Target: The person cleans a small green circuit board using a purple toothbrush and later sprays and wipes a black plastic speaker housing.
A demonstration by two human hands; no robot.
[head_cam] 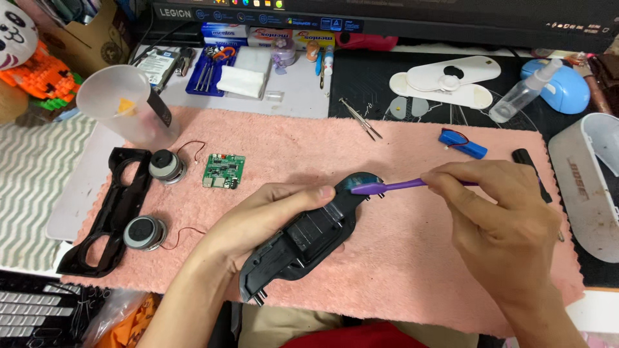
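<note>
Both forearms come up from the bottom edge of the frame, nearest the lens. Under them a pink towel (387, 270) covers most of the worktop (303, 96), spreading across the middle of the frame. At the right edge lies a pale grey speaker shell (590, 187), partly off the towel. At centre, the left hand (271, 216) grips a black plastic housing (303, 241), thumb lying along its upper edge, and holds it tilted from lower left to upper right above the towel. The right hand (500, 209), right of centre, pinches the handle of a purple toothbrush (393, 186) between its fingertips; the brush head touches the upper end of the housing.

At the left of the frame a black frame with two round openings (109, 212) lies on the towel's edge. Just above it stands a translucent plastic cup (122, 103), tilted. Two round speaker drivers with thin wires rest beside the black frame, one at upper left (167, 166), one lower (145, 232). A green circuit board (224, 171) lies just right of the upper driver. In the upper right of the towel sits a blue battery pack (463, 144), near a clear spray bottle (522, 93) on the dark mat behind. Two small screwdrivers (361, 119) lie at the towel's top edge.
</note>
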